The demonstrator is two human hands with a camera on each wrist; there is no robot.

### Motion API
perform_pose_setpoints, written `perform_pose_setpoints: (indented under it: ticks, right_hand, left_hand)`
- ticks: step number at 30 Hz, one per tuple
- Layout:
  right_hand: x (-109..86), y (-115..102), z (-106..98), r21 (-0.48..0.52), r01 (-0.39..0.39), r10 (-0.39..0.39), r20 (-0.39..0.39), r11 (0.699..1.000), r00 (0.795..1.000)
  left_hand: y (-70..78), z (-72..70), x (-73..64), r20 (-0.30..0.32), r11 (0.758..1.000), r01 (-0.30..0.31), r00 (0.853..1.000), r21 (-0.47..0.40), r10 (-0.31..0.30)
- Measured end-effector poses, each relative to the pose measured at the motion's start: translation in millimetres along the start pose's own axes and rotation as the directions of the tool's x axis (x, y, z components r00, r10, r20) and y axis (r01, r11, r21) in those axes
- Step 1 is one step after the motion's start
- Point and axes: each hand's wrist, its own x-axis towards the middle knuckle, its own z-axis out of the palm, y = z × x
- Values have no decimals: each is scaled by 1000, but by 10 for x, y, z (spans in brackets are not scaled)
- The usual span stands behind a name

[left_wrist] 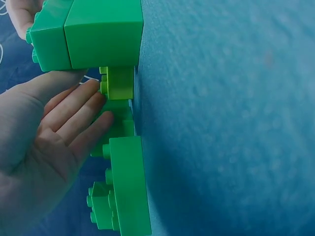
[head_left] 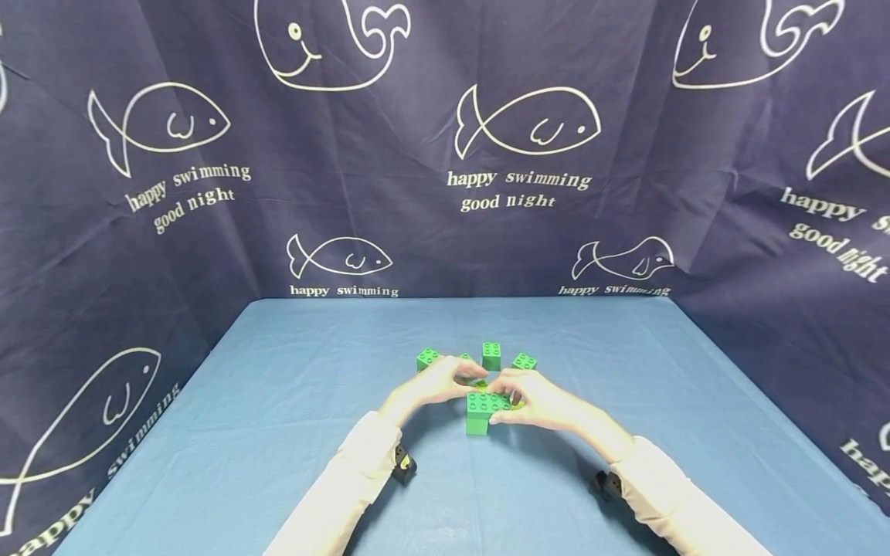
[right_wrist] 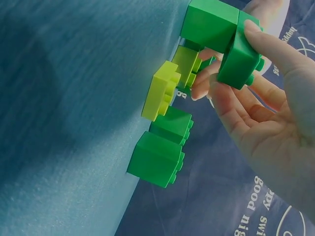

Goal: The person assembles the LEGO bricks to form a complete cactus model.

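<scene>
My right hand pinches a green studded brick between thumb and fingers. This brick lies across the top of a larger green block that stands on the table, and one end of it overhangs. On the other side of the pair is my left hand, fingers nearly straight, its thumb right at the brick's edge in the left wrist view. Behind them, low on the table, sit two yellow-green bricks, partly covered by the hands in the head view.
Farther back on the blue table stand several green blocks, among them a tall one, one at the left and one at the right. A dark curtain with fish drawings hangs behind the table.
</scene>
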Motion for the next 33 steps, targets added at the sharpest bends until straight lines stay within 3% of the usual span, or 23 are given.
perform_pose_setpoints:
  ticks: [12, 28, 33]
  right_hand:
    - [-5, 20, 1, 7, 7, -7, -2, 1000, 1000]
    - [-14, 50, 15, 25, 24, -24, -17, 999, 1000]
    - [-13, 47, 21, 20, 15, -15, -18, 1000, 1000]
  left_hand:
    - [-41, 14, 5, 1, 999, 17, 1000, -37, -17]
    - [-48, 15, -5, -34, 999, 27, 999, 27, -26]
    - [-45, 10, -8, -31, 998, 63, 998, 19, -62]
